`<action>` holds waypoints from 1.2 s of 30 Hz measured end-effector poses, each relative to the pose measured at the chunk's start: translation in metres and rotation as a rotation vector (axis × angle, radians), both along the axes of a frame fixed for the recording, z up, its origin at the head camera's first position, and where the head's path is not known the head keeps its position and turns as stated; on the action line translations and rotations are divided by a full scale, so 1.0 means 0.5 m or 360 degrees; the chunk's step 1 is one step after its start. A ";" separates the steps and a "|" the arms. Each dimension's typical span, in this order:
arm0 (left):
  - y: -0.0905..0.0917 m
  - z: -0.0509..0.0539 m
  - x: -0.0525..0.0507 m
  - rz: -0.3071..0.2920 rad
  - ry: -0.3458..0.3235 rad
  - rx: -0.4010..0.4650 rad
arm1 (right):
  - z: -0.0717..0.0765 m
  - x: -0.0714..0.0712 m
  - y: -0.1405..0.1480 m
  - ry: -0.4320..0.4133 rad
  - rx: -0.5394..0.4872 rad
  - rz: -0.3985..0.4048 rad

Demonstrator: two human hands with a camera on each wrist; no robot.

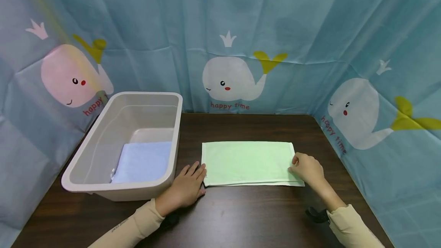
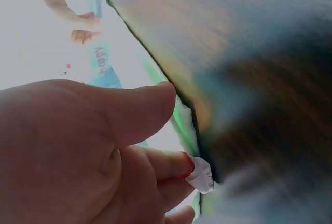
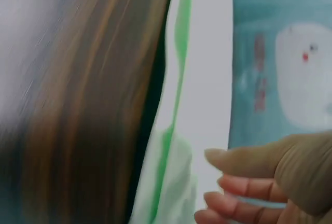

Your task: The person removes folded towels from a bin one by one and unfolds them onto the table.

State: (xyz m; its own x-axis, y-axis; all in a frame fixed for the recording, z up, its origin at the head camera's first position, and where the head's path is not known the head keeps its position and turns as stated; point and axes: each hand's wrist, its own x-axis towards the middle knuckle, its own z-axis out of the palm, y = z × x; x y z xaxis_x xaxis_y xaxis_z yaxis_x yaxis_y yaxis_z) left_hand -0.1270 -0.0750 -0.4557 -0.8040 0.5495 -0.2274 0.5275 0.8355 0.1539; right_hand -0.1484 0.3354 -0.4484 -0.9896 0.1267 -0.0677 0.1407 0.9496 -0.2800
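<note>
A folded light green towel [image 1: 248, 163] lies flat on the dark wooden table, its long side running left to right. My left hand [image 1: 187, 185] rests at the towel's left edge, fingers extended and fingertips touching it. Beside those fingertips, a small white tag [image 2: 201, 176] shows in the left wrist view. At the opposite edge, my right hand [image 1: 308, 169] has its thumb and fingertips on the towel. Between that thumb and the loosely bent fingers, a gap appears in the right wrist view, with no cloth seen raised in it.
Left of the towel stands a pale grey plastic bin [image 1: 120, 188], close to my left forearm. Inside it lies a folded blue towel [image 1: 142, 162]. A blue curtain [image 1: 148, 30] printed with whales hangs behind the table and along both sides.
</note>
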 end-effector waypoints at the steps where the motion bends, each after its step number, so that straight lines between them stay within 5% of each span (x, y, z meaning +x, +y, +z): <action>1: -0.001 0.000 0.000 0.0002 -0.0002 0.0004 | -0.001 -0.006 -0.017 0.0049 -0.0021 0.0070; 6: -0.007 0.004 0.001 0.0012 -0.0001 0.0004 | -0.007 -0.031 -0.123 0.0187 -0.0213 0.0533; 11: -0.010 0.004 0.001 0.0029 0.0014 -0.0016 | -0.020 -0.049 -0.252 0.0149 -0.0346 0.0990; 17: -0.010 -0.008 0.008 0.0035 0.0050 0.0041 | -0.042 -0.065 -0.363 0.0195 -0.0269 0.1423; 29: -0.012 -0.010 0.040 0.0029 0.0159 0.0230 | -0.073 -0.077 -0.431 0.0455 0.0063 0.1687; 32: -0.012 -0.008 0.046 0.0037 0.0197 0.0217 | -0.074 -0.078 -0.433 0.0475 0.0107 0.1676; 36: -0.015 -0.009 0.054 0.0045 0.0260 0.0247 | -0.066 -0.085 -0.430 0.0398 -0.0034 0.1558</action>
State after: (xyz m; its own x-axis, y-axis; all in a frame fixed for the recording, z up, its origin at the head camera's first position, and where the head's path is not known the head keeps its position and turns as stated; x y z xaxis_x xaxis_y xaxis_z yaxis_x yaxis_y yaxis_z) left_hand -0.0998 -0.0823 -0.4600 -0.8388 0.5444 -0.0075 0.5326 0.8234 0.1960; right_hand -0.1907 0.1203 -0.4815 -0.6437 -0.7477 0.1631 -0.7629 0.6103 -0.2132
